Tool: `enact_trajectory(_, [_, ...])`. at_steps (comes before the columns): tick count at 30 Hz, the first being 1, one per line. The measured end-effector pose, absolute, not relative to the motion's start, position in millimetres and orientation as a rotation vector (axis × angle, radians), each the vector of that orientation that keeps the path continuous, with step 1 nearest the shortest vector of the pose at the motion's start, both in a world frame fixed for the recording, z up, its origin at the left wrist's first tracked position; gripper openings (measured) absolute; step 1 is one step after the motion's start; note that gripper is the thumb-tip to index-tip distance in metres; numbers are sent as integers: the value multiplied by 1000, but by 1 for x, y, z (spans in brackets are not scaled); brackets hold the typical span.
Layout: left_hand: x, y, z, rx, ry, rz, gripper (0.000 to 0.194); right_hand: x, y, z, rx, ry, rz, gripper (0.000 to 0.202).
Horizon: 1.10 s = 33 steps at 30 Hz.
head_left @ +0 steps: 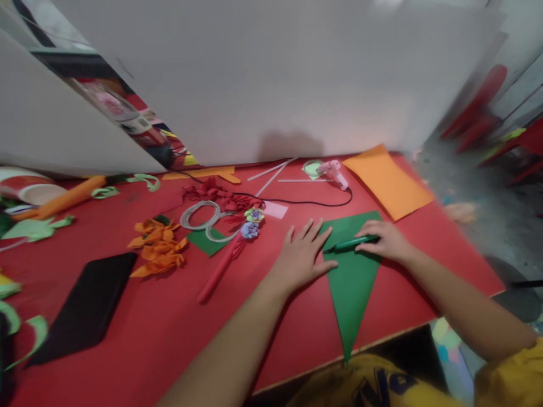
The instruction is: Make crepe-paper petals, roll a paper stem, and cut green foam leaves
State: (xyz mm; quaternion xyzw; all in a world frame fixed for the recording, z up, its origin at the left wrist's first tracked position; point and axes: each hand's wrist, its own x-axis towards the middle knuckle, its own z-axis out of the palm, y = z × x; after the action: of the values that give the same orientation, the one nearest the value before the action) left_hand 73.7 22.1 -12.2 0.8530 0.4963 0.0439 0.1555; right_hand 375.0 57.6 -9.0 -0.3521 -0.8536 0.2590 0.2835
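A green paper piece (354,288), tapering to a point at the table's front edge, lies before me on the red table (169,322). My left hand (303,254) rests flat with fingers spread, its thumb and fingertips over the paper's left edge. In my right hand (384,240) is a green marker pen (350,244), held almost level across the upper part of the paper. The pen's tip points left, close to my left thumb. I cannot tell whether the tip touches the paper.
Orange paper (390,183) lies at the back right, beside a pink glue gun (335,172) with a black cord. Left of my hands are a red paper-flower stick (220,268), white wire coils (199,215), orange paper petals (159,246) and a black flat object (89,302). A pale wall (288,79) stands behind.
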Motion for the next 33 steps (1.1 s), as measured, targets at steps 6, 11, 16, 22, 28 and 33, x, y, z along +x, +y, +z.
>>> enact_trajectory(6, [74,22,-13,2448,1431,127,90,376,59,-12,-928,-2275,703,29])
enact_trajectory(11, [74,23,-12,2452,1429,144,88,375,60,-12,-921,-2274,709,31])
enact_trajectory(16, [75,23,-12,2452,1438,108,88,375,59,-10,-924,-2293,696,29])
enact_trajectory(22, [73,24,-18,2478,1412,110,88,377,60,-7,-958,-2310,702,28])
enact_trajectory(28, [74,25,-18,2487,1416,88,90,380,62,-6,-972,-2321,688,28])
enact_trajectory(33, [75,24,-14,2480,1419,38,89,388,64,-6,-986,-2328,691,27])
